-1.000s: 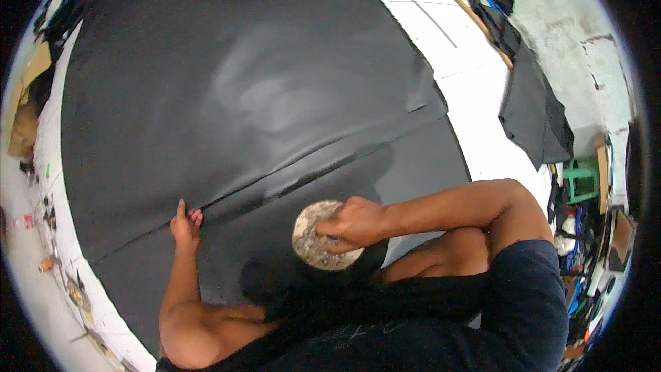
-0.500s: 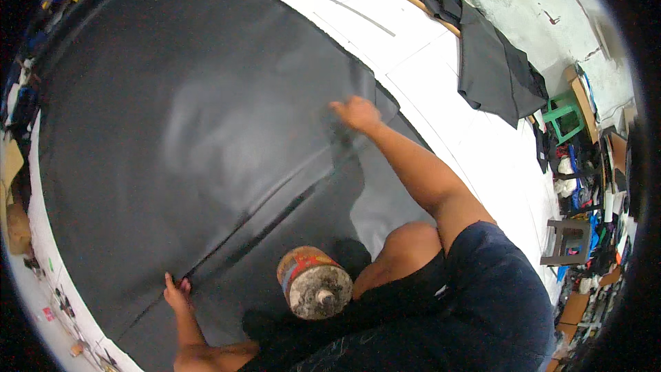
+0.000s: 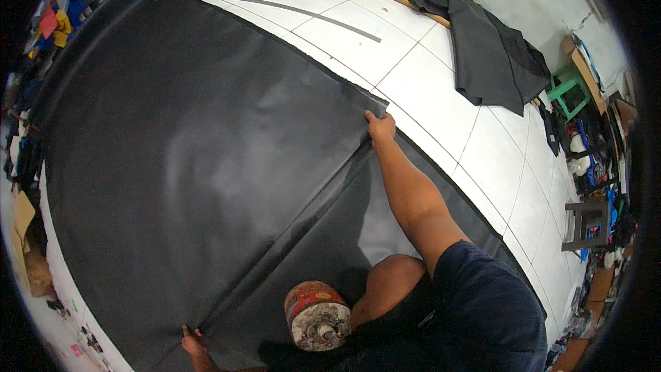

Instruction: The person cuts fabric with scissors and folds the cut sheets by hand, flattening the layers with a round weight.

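A wide black sheet with a smooth, faintly shiny surface, like synthetic leather point(image 3: 220, 110), covers much of the floor. Its near edge is a raised fold running diagonally between my hands, over more of the same black material point(image 3: 310, 248). At the sheet's right corner, my right hand point(image 3: 381, 128) is closed on the edge, arm stretched out. My left hand point(image 3: 195, 339), low in the picture, grips the other end of that edge; part of it is hidden. Beside my bent knee stands a round red-and-brown tin point(image 3: 317, 313) with a crusted, whitish lid and a knob.
White floor tiles point(image 3: 441, 124) border the sheet on the right. A thin grey strip point(image 3: 296, 11), a wooden pole point(image 3: 396, 1) and folded black material point(image 3: 496, 62) lie farther off. A green stool point(image 3: 569, 93) and a dark stool point(image 3: 587, 224) stand right.
My right hand has moved right and taken hold of the sheet's corner. The left hand appears lower in the picture, still at the edge. The view has shifted.
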A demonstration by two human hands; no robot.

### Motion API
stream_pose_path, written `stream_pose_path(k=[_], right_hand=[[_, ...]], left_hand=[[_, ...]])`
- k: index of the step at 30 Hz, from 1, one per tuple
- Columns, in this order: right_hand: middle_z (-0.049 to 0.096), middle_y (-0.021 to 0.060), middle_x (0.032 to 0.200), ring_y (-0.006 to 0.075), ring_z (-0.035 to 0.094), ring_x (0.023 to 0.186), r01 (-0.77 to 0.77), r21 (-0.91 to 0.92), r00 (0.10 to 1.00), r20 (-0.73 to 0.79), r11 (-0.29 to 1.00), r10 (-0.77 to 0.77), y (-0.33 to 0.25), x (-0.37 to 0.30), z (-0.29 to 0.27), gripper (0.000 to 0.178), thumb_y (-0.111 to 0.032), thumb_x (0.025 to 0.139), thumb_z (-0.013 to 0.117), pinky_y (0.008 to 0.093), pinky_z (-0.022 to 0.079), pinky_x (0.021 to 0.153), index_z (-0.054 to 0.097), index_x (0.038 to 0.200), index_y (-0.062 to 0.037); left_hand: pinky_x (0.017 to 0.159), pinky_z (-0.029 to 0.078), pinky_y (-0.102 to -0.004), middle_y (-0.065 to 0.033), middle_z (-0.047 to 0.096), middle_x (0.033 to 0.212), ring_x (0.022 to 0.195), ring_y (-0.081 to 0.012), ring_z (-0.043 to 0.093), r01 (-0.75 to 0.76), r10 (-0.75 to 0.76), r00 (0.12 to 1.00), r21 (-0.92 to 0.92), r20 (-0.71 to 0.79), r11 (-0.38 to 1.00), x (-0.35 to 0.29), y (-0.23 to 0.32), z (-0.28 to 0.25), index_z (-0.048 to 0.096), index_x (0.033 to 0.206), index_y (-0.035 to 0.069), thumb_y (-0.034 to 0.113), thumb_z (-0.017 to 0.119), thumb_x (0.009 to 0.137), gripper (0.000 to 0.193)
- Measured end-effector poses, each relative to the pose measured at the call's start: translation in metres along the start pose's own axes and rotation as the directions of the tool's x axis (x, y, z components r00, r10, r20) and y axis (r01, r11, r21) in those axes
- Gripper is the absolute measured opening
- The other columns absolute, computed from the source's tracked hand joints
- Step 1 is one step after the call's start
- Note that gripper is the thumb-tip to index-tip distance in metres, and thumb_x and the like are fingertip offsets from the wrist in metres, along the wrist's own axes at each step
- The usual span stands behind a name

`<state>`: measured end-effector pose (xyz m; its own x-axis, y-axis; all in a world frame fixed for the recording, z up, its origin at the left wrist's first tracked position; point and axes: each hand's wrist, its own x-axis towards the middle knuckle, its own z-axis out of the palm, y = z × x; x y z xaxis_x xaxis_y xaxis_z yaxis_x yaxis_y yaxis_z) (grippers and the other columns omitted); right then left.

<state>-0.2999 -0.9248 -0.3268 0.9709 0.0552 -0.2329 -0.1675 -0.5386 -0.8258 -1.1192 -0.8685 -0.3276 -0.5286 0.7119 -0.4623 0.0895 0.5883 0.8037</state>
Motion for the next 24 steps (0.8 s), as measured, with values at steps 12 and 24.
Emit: stream_pose_path(k=[12,24], right_hand=[[0.066,0.026,0.112,0.037,0.064,0.108,-0.103,-0.342,0.994,-0.06,0.934,0.088,0.015,0.008,-0.045,0.051,-0.04,0.081,0.072,0.0412,0.049,0.091,0.067,0.107,0.0039],[0.065,0.0129,0.072,0.0272,0.062,0.061,-0.16,-0.111,0.987,0.012,0.981,0.163,0.057,0.044,-0.046,0.044,-0.038,0.082,0.074,0.0416,0.05,0.063,0.063,0.088,0.0039]], left_hand=[[0.055,0.039,-0.0353,-0.0062,0.047,0.065,0.058,-0.018,0.045,0.058,-0.06,0.997,0.05,0.042,0.997,-0.004,-0.016,-0.004,0.049,0.075,0.003,0.024,0.062,0.092,0.03],[0.057,0.039,-0.0354,-0.0087,0.052,0.073,0.061,-0.0186,0.046,0.097,-0.094,0.994,-0.054,0.048,0.994,0.006,-0.037,-0.012,0.052,0.084,-0.001,0.026,0.062,0.091,0.03]])
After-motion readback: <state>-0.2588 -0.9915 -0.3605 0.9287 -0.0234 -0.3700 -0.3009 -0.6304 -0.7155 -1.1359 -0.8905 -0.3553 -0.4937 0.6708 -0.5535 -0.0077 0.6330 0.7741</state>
